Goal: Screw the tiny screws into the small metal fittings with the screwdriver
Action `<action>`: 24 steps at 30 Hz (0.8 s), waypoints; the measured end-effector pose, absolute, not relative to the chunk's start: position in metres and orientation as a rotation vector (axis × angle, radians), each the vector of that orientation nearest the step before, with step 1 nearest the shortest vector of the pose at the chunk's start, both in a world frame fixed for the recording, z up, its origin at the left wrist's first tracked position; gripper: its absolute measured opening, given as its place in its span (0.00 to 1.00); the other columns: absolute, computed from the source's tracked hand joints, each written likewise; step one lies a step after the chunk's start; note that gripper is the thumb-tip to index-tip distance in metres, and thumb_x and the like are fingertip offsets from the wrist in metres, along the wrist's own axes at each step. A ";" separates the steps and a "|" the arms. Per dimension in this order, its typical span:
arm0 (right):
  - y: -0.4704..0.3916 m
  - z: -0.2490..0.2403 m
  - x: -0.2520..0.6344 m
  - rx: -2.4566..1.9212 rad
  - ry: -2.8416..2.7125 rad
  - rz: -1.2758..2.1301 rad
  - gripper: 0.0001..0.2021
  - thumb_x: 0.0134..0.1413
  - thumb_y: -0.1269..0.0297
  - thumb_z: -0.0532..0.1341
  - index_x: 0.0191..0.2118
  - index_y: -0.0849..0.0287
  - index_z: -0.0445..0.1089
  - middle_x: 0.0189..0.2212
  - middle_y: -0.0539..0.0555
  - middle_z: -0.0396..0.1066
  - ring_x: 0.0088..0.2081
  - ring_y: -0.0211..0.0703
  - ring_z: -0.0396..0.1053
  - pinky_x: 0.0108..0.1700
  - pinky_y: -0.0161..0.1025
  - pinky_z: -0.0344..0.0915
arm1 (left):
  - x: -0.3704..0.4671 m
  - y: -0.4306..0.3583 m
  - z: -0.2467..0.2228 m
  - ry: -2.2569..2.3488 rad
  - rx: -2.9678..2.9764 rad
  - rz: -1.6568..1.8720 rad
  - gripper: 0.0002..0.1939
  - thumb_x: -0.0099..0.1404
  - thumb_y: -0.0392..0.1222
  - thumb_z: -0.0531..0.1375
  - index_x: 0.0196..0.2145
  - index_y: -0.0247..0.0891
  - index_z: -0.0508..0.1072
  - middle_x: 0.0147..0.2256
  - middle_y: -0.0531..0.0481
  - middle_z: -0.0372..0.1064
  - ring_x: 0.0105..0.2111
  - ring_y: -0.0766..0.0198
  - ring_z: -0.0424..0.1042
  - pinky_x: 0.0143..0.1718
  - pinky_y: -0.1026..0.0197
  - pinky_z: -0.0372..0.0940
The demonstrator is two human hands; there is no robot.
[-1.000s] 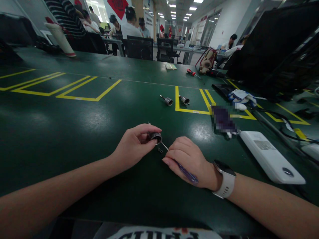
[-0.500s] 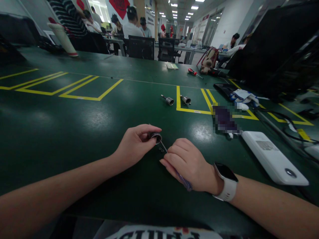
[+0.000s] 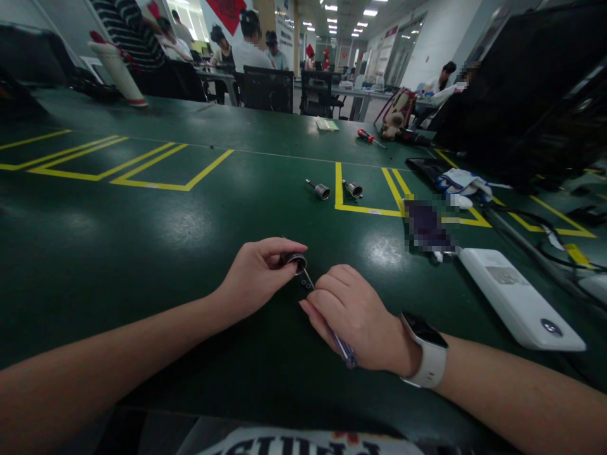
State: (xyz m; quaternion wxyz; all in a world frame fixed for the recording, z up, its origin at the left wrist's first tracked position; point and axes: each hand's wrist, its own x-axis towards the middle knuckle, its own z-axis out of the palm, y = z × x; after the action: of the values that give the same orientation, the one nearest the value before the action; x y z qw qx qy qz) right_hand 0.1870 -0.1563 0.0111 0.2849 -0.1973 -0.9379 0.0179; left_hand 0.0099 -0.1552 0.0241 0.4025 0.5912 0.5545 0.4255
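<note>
Between the thumb and fingers of my left hand (image 3: 249, 278) is a cup-shaped metal hole saw (image 3: 298, 260), its open end facing me and to the right. My right hand (image 3: 353, 313) is closed around a screwdriver (image 3: 346, 354) with a purplish see-through handle. The thin shaft runs up to the cup's mouth; the tip is hidden inside or behind the rim. Just below the cup, two small metal rings (image 3: 306, 285) lie on the green table (image 3: 190, 366). Farther off lie one similar hole saw (image 3: 322, 191) and another (image 3: 353, 189) within yellow tape.
To the right are a white power bank (image 3: 521, 300), a blurred-out dark device (image 3: 429, 226), cables and a blue-white cloth (image 3: 465, 183). A red-handled screwdriver (image 3: 366, 135) lies at the back. Yellow tape (image 3: 152, 185) marks boxes at left. People sit beyond the table.
My right hand has shifted slightly left, and the screwdriver's handle has swung left to a steeper angle. My left hand and the hole saw stay nearly in place.
</note>
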 end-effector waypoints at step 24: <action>-0.156 0.009 0.189 -0.577 -2.435 0.266 0.11 0.61 0.70 0.51 0.31 0.66 0.68 0.28 0.57 0.67 0.32 0.41 0.61 0.35 0.40 0.60 | 0.012 -0.155 0.029 1.408 1.331 1.073 0.15 0.51 0.34 0.62 0.39 0.34 0.76 0.35 0.47 0.77 0.37 0.59 0.75 0.43 0.57 0.69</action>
State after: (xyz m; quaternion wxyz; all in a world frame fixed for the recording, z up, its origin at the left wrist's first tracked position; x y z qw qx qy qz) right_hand 0.1892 -0.1559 0.0093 0.3076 -0.2181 -0.9207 0.1005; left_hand 0.0123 -0.1554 0.0289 0.4471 0.5375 0.5688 0.4333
